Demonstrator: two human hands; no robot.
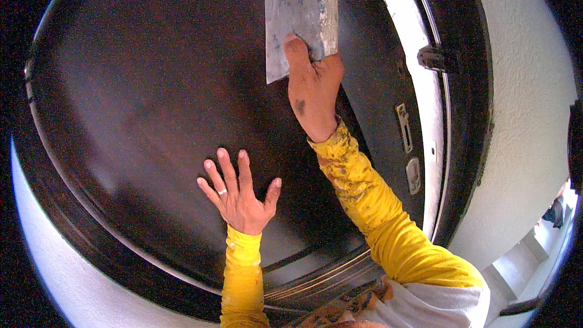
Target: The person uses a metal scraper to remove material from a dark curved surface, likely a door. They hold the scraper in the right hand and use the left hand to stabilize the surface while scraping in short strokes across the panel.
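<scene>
Scraper (294, 9), a flat squarish sheet of grey metal, is up near the top of our view, held out in front of a big dark door (139, 115). Our right hand (314, 85) has it by the lower part, thumb pressed on the face toward us; the other fingers are mostly tucked out of sight, so we can't say exactly how they sit. There's a rough off-white crust down the blade's right edge, plus some dark smudges on the grey. Can't tell from this angle if the blade is actually touching the door.

Our left hand (245, 200) is lower down and holding nothing, fingers spread wide with the palm toward the door, and it looks like it's resting on it. Ring (222, 191) on one finger, yep. Both yellow sleeves show, and the right sleeve (355, 188) is pretty stained near the cuff. Over to our right we've got a metal lock plate (404, 127) with a rounded fitting (413, 176) just below it, then a bright white strip (416, 54) and a pale textured wall (525, 85).
</scene>
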